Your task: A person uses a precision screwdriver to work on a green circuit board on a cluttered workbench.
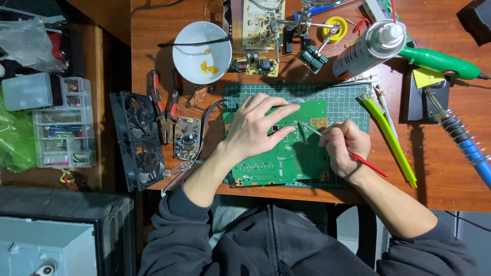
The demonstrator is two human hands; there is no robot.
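A thin red-handled tool is pinched in the right hand, with the fingers curled tight around it. Its metal tip is laid on the green board. The left hand is spread flat, and its fingers are pressed down on the top of the board. Nothing is held in it.

The board is laid on a green cutting mat, near the front edge of the wooden desk. Every other place is told from the board.

To the right of the board, a yellow-green brush is seen, and further right a blue soldering iron is kept in its stand. Above and to the right, a silver spray can is laid on its side, beside a green tool.

Above and to the left, a white bowl with small orange bits is set. Above the board, a small clamp stand and a beige board are placed.

To the left, a small circuit board is seen, then red pliers, then a black double fan. Far to the left, clear plastic boxes are stacked.
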